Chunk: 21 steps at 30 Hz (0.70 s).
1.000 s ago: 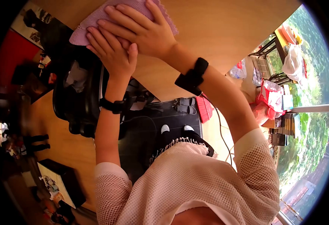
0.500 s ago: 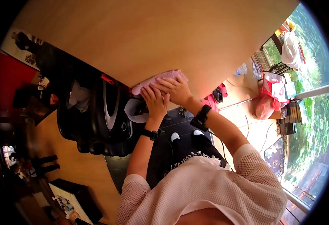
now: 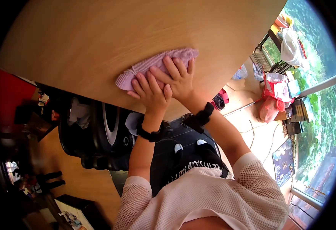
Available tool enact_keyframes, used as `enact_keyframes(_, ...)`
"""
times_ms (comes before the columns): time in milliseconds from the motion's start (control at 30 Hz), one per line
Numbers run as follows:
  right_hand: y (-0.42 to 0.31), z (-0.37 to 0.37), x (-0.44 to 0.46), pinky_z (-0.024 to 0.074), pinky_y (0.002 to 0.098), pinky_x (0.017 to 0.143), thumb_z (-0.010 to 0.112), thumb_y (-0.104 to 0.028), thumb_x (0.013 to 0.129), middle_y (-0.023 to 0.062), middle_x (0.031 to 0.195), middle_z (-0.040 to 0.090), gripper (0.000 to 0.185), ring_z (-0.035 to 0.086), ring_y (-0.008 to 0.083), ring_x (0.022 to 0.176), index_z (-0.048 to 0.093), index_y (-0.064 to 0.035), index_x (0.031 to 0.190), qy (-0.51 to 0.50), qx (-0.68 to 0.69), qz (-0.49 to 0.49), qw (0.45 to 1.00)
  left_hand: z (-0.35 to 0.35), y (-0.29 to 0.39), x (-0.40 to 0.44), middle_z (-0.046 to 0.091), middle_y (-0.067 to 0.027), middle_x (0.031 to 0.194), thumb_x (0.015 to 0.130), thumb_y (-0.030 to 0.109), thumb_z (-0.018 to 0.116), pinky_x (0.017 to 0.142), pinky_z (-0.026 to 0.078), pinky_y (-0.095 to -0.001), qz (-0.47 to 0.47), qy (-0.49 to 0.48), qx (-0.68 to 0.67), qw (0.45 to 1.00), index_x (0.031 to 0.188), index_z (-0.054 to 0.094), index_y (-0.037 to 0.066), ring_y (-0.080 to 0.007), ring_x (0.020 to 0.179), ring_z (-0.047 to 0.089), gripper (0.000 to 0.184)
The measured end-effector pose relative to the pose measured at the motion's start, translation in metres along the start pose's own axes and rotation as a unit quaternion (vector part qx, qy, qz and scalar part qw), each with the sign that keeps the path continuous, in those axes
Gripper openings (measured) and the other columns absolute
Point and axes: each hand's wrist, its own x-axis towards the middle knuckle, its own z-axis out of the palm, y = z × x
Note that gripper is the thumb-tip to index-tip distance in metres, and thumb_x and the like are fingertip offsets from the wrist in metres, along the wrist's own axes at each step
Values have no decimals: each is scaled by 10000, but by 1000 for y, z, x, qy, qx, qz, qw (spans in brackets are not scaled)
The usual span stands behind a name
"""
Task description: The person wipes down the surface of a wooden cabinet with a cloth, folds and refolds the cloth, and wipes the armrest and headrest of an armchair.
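Observation:
A pink ribbed cloth [image 3: 152,63] lies folded into a long pad on the light wooden surface [image 3: 145,27]. My left hand [image 3: 152,94] rests palm down on its near edge, fingers spread. Beside it, my right hand [image 3: 180,80] also presses flat on the cloth with fingers apart, its index finger close to the left hand's fingertips. The cloth's two ends stick out past my hands. Each wrist wears a black strap with a small dark device.
A black padded chair [image 3: 102,134] stands below the surface's left edge. To the right are pink shoes [image 3: 220,99], a red bag [image 3: 273,92] and loose cables on the floor near a window. Another person's dark-clothed legs [image 3: 51,180] show at far left.
Both hands and the pink cloth have moved up from the near edge, farther onto the wooden surface. More of the cloth's ribbed top shows now. The view has shifted slightly.

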Motion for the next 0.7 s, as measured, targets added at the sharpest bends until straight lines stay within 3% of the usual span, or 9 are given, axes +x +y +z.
enact_keyframes(67,4,5,-41,257,533,1003,537,-413,821,-22,1332,455,406,423,185,1194,551,-367,1224,-22,19,16,999,11,0,-41,177,-272,1467,926,501,300,1058,-29,-616,51,-62,11,997,1359,320,-38,-466,1355,98,691)
enact_keyframes(167,21,1,-119,302,532,953,546,-395,806,29,1279,462,370,436,224,1137,578,-324,1168,-124,47,22,991,33,-3,-113,135,-297,1471,922,481,333,1049,-33,-641,129,-135,22,982,1369,283,-60,-503,1349,63,703)
enact_keyframes(267,43,-19,-155,324,523,912,533,-381,815,117,1229,471,357,453,300,1050,593,-249,1140,-287,39,-10,957,43,21,-151,149,-306,1460,920,459,356,1046,-13,-651,72,-193,-33,978,1360,290,-71,-527,1328,91,692)
enact_keyframes(333,49,-29,-133,320,514,933,536,-370,812,49,1290,466,409,449,241,1109,560,-287,1213,-306,48,0,951,39,40,-139,122,-312,1467,920,426,382,1049,-23,-643,3,-179,-107,978,1375,266,-77,-530,1337,65,688)
enact_keyframes(367,49,-35,-119,318,509,944,538,-364,811,16,1320,463,441,447,212,1139,544,-306,1249,-315,55,7,947,34,47,-130,178,-307,1443,912,428,398,1044,20,-642,-23,-170,-144,975,1361,300,-72,-522,1310,133,679)
enact_keyframes(433,57,-40,-72,294,506,963,514,-393,846,32,1331,469,431,452,218,1146,548,-288,1262,-249,79,13,965,16,58,-79,291,-297,1394,895,431,429,1036,107,-640,-73,-149,-214,963,1332,369,-62,-506,1257,269,661)
enact_keyframes(500,61,-46,-15,294,498,961,505,-406,854,38,1335,473,425,456,221,1153,556,-286,1259,-158,75,2,985,4,67,-14,208,-303,1450,897,414,430,1052,8,-630,-67,-109,-248,960,1367,323,-65,-516,1322,173,680)
enact_keyframes(567,72,-53,41,294,488,961,508,-410,853,42,1353,465,427,455,223,1161,557,-293,1260,-94,70,-17,993,-7,80,48,192,-297,1462,905,425,399,1060,-34,-607,-58,-56,-268,960,1366,334,-53,-511,1331,162,668)
enact_keyframes(700,107,-42,60,276,490,980,524,-398,845,48,1386,438,431,440,235,1183,552,-299,1264,-11,36,-55,998,15,107,78,269,-241,1455,921,442,331,1078,-49,-570,-55,28,-153,986,1364,372,-2,-431,1350,205,629)
